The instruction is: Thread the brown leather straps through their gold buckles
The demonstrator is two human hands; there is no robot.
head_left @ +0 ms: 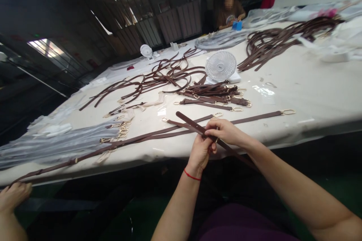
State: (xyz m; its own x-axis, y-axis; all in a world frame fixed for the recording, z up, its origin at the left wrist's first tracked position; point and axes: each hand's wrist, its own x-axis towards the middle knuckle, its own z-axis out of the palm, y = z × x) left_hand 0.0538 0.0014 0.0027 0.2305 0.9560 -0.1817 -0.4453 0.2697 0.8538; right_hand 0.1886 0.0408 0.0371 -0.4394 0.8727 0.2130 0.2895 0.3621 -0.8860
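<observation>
A dark brown strap (pixel 189 121) with a rounded, punched end is held above the table's front edge. Under it, my left hand (pixel 200 151), with a red string at the wrist, pinches the strap near a small metal buckle. My right hand (pixel 222 131) closes on the same strap from above, fingertips by the buckle, which is partly hidden. The strap's other part runs down beneath my right forearm. Just beyond my hands lie long straps with gold oval clips (pixel 287 112) at their ends.
A white fan (pixel 220 66) stands behind a pile of clipped straps (pixel 209 90). Loose straps (pixel 162 75) spread beyond; more lie at right (pixel 271 41). Another person's hand (pixel 15 196) holds a strap at far left. A person (pixel 230 11) sits across the table.
</observation>
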